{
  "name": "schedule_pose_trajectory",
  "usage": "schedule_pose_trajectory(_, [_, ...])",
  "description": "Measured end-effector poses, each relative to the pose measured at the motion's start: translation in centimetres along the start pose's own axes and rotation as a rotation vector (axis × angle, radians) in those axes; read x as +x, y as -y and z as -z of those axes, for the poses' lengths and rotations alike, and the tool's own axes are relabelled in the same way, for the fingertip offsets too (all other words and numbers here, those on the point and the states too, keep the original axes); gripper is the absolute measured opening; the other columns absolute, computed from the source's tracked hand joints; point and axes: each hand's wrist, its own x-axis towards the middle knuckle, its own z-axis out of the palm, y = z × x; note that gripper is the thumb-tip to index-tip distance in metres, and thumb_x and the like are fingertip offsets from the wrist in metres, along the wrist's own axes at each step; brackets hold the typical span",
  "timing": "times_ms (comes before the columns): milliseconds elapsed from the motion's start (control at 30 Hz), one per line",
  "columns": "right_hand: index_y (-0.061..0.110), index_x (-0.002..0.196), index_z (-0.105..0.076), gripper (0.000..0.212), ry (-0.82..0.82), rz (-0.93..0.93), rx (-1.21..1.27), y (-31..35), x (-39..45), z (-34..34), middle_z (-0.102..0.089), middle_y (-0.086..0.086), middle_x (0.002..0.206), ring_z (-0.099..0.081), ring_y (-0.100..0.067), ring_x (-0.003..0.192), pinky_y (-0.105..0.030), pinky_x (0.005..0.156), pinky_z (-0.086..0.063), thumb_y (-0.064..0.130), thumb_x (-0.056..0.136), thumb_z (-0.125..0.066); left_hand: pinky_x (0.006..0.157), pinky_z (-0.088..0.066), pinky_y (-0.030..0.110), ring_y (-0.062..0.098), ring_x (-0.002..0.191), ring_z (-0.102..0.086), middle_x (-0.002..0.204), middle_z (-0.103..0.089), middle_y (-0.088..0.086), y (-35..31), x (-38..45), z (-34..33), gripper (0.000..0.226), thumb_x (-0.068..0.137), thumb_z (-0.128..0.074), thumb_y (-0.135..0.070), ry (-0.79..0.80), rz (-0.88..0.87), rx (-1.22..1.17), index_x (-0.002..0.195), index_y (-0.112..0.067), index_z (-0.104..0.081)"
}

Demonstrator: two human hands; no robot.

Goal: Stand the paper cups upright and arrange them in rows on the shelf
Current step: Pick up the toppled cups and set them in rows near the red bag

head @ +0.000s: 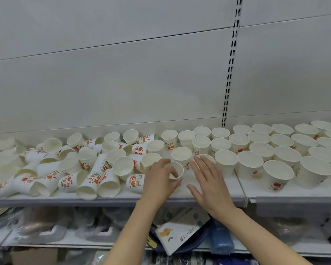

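While the right half of the shelf [208, 190] already carries upright cups in rows [275, 148], the heap of tipped cups [65, 169] toward nine o'clock is unsorted, so in the head view roughly half the job looks left. The left hand [158, 180] curls round a small cup [176, 170] at the shelf's front centre. The right hand [208, 180], fingers straight and spread, holds nothing; its fingertips reach a cup at the rows' edge [206, 157], at one o'clock from the held one.
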Motion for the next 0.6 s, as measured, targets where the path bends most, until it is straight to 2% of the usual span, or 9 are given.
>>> schedule_pose_trajectory(100, [0.009, 0.147, -0.034, 0.064, 0.015, 0.082, 0.007, 0.5, -0.2, -0.3, -0.028, -0.007, 0.155, -0.021, -0.023, 0.144, -0.041, 0.116, -0.018, 0.036, 0.09, -0.049, 0.094, -0.043, 0.032, 0.012, 0.12, -0.05, 0.135, -0.05, -0.013, -1.0, 0.2, -0.6, 0.02, 0.077, -0.071, -0.048, -0.039, -0.013, -0.093, 0.086, -0.03, -0.07])
schedule_pose_trajectory(167, [0.009, 0.147, -0.032, 0.063, 0.028, 0.124, 0.001, 0.5, 0.1, -0.5, -0.027, -0.005, 0.155, -0.019, -0.02, 0.145, -0.042, 0.117, -0.016, 0.027, 0.088, -0.047, 0.086, -0.042, 0.024, 0.01, 0.116, -0.051, 0.135, -0.05, -0.015, -1.6, 0.5, -0.9, 0.025, 0.082, -0.068, -0.046, -0.04, -0.044, -0.149, 0.101, -0.03, -0.071])
schedule_pose_trajectory(233, [0.008, 0.147, -0.033, 0.063, 0.036, 0.126, -0.008, 0.3, 0.6, -0.6, -0.03, -0.004, 0.154, -0.022, -0.018, 0.144, -0.043, 0.117, -0.018, 0.024, 0.086, -0.045, 0.091, -0.045, 0.025, 0.01, 0.113, -0.055, 0.134, -0.05, -0.012, -1.8, 0.8, -1.3, 0.037, 0.081, -0.071, -0.039, -0.02, -0.104, -0.25, 0.116, -0.028, -0.067])
schedule_pose_trajectory(300, [0.008, 0.145, -0.037, 0.06, 0.033, 0.117, -0.021, 0.2, 0.9, -1.1, -0.04, -0.004, 0.149, -0.029, -0.019, 0.141, -0.044, 0.116, -0.02, 0.027, 0.089, -0.044, 0.095, -0.046, 0.032, 0.009, 0.118, -0.052, 0.135, -0.047, -0.013, -0.9, 1.1, -1.2, 0.041, 0.076, -0.07, -0.04, 0.008, -0.129, -0.248, 0.115, -0.03, -0.061])
schedule_pose_trajectory(400, [0.011, 0.136, -0.05, 0.05, -0.013, 0.136, -0.048, 0.2, 1.0, -2.1, -0.057, -0.002, 0.13, -0.043, -0.024, 0.131, -0.046, 0.112, -0.026, 0.036, 0.093, -0.046, 0.099, -0.038, 0.03, 0.008, 0.119, -0.046, 0.13, -0.045, -0.014, 1.8, 1.5, 0.5, 0.046, 0.07, -0.067, -0.037, -0.024, -0.106, -0.245, 0.112, -0.029, -0.051])
schedule_pose_trajectory(467, [0.014, 0.129, -0.057, 0.042, -0.088, 0.143, -0.082, 0.1, 1.2, -2.8, -0.065, 0.0, 0.108, -0.051, -0.027, 0.121, -0.049, 0.105, -0.033, 0.036, 0.094, -0.046, 0.098, -0.037, 0.03, 0.014, 0.117, -0.047, 0.128, -0.049, -0.01, 3.8, 2.2, 1.5, 0.049, 0.072, -0.068, -0.033, -0.1, -0.088, -0.085, 0.117, -0.027, -0.05])
schedule_pose_trajectory(533, [0.015, 0.121, -0.062, 0.033, -0.171, 0.131, -0.106, 0.0, 1.3, -3.2, -0.065, 0.001, 0.09, -0.056, -0.027, 0.11, -0.05, 0.101, -0.036, 0.03, 0.094, -0.049, 0.096, -0.037, 0.031, 0.017, 0.116, -0.047, 0.127, -0.051, -0.008, 5.1, 3.1, 1.9, 0.04, 0.078, -0.067, -0.034, -0.08, -0.012, 0.058, 0.116, -0.027, -0.054])
schedule_pose_trajectory(600, [0.016, 0.116, -0.064, 0.028, -0.212, 0.123, -0.13, -0.2, 1.2, -3.3, -0.061, 0.001, 0.08, -0.057, -0.027, 0.101, -0.049, 0.1, -0.037, 0.021, 0.091, -0.053, 0.093, -0.038, 0.03, 0.018, 0.112, -0.049, 0.124, -0.056, -0.007, 5.2, 4.0, 1.5, 0.025, 0.083, -0.064, -0.031, -0.03, 0.029, 0.087, 0.107, -0.027, -0.061])
